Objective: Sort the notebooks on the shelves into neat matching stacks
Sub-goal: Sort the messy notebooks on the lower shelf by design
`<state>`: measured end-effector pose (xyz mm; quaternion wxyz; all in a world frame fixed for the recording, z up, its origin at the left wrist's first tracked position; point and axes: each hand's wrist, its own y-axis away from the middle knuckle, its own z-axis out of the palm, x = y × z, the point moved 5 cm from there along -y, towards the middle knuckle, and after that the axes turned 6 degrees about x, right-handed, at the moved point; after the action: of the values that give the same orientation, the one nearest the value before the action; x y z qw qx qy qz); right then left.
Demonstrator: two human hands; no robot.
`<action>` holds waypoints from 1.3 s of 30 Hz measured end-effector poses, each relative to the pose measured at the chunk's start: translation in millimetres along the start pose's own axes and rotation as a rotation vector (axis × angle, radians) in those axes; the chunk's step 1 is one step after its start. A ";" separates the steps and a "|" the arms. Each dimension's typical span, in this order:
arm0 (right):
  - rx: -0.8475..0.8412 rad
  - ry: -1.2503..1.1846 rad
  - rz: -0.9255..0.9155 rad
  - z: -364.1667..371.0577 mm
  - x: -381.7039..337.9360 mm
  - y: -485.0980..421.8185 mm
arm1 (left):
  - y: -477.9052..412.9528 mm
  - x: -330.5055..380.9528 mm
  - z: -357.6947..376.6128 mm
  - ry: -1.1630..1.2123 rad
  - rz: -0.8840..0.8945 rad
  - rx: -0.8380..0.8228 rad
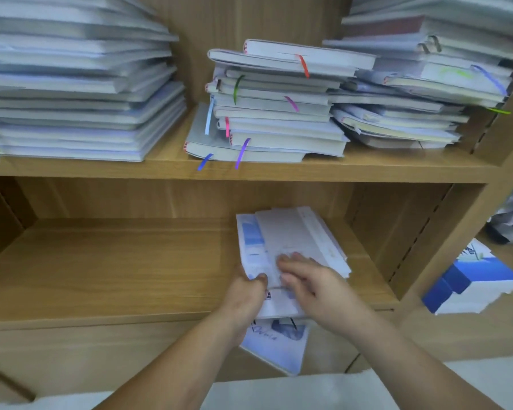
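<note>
A small pile of white and pale-blue notebooks [293, 238] lies on the lower shelf [110, 267], right of centre. My left hand [246, 294] grips the pile's near left edge, thumb on top. My right hand [311, 282] rests flat on the top notebook with fingers spread. One blue-and-white notebook [279, 344] hangs below the shelf's front edge under my hands. On the upper shelf [172, 164] stand a tall neat stack [71, 84] at left, a crooked middle stack [276, 110] with coloured ribbon markers, and a leaning right stack [421, 84].
The shelf's right upright [468, 208] borders the pile. Beyond it, a blue-and-white box [471, 279] sits on a lower surface. The left part of the lower shelf is bare wood. A pale floor or surface shows at the bottom edge.
</note>
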<state>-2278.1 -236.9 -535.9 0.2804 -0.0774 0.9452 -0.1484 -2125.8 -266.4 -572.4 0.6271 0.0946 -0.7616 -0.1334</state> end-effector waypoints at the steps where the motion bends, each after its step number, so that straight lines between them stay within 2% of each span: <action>1: 0.059 -0.082 0.090 -8.4 10.4 -5.4 | -3.5 0.5 -1.1 -0.060 0.027 0.013; 3: 0.219 0.004 0.287 -27.1 42.0 -20.3 | -14.8 -2.7 -3.3 -0.244 0.083 0.024; 4: 0.201 0.089 0.405 -33.4 56.8 -27.4 | -17.4 -2.2 -6.0 -0.388 0.091 0.031; 5: 0.116 0.099 0.544 -35.3 68.8 -33.2 | -18.9 -1.4 -9.5 -0.533 0.101 0.045; 6: 0.041 0.021 0.645 -33.3 78.1 -39.1 | -20.2 -0.2 -12.6 -0.624 0.116 0.057; 8: -0.022 -0.191 0.746 -28.1 86.2 -50.5 | -24.8 -2.1 -14.1 -0.627 0.129 0.047; 11: -0.069 -0.337 0.753 -22.5 82.1 -57.6 | -34.4 -10.3 -14.3 -0.500 0.128 0.035; 16: 0.012 -0.448 0.695 -20.3 76.0 -44.6 | -29.3 -11.6 -16.3 -0.272 0.073 0.040; 21: 0.023 -0.541 0.651 -10.2 52.6 -27.5 | -1.0 -9.9 -9.5 0.195 -0.173 -0.031; 22: 0.003 -0.574 0.632 -7.0 45.2 -25.4 | 5.3 -9.4 -6.9 0.227 -0.191 -0.030; 25: -0.054 -0.647 0.572 2.4 26.0 -16.2 | 4.2 -13.0 -3.5 0.134 -0.125 0.041; 30: -0.048 -0.668 0.600 -7.9 30.3 2.7 | -9.8 -11.2 -20.7 -0.185 -0.023 0.004; 34: 0.048 -0.606 0.652 -15.3 37.1 -9.2 | -16.0 -9.8 -27.8 -0.086 0.060 -0.006; 39: -0.018 -0.603 0.703 -1.9 42.5 -40.6 | -22.8 -2.6 -26.8 -0.099 0.142 0.007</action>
<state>-2311.9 -284.5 -542.8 0.5754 0.2056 0.7916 -0.0071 -2099.6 -289.5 -577.4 0.5961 0.0360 -0.7970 -0.0904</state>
